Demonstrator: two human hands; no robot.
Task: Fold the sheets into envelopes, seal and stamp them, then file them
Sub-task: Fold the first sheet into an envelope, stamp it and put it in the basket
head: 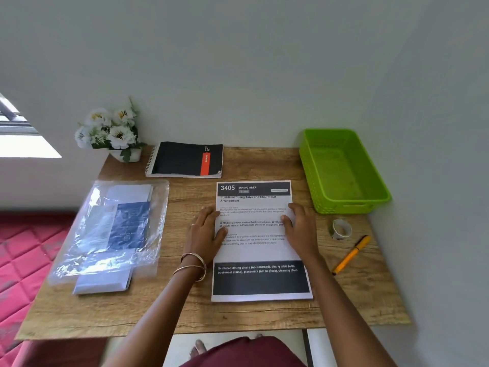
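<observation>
A printed sheet (255,250) headed "3405 DINING AREA" lies flat in the middle of the wooden table (185,311). My left hand (205,229) rests on its left edge, thumb on the paper. My right hand (301,226) lies flat on its right edge with fingers straight. To the left, a clear plastic bag (111,231) holds blue and white envelopes, and a white envelope (103,283) sticks out from under its near end. An empty green basket (341,170) stands at the back right. A roll of clear tape (341,229) and an orange pen (350,255) lie right of the sheet.
A black spiral notebook (186,160) with a red stripe lies at the back centre. A white pot of artificial flowers (111,131) stands in the back left corner. Walls close off the back and right side. A pink quilted mattress (21,250) is beside the table on the left.
</observation>
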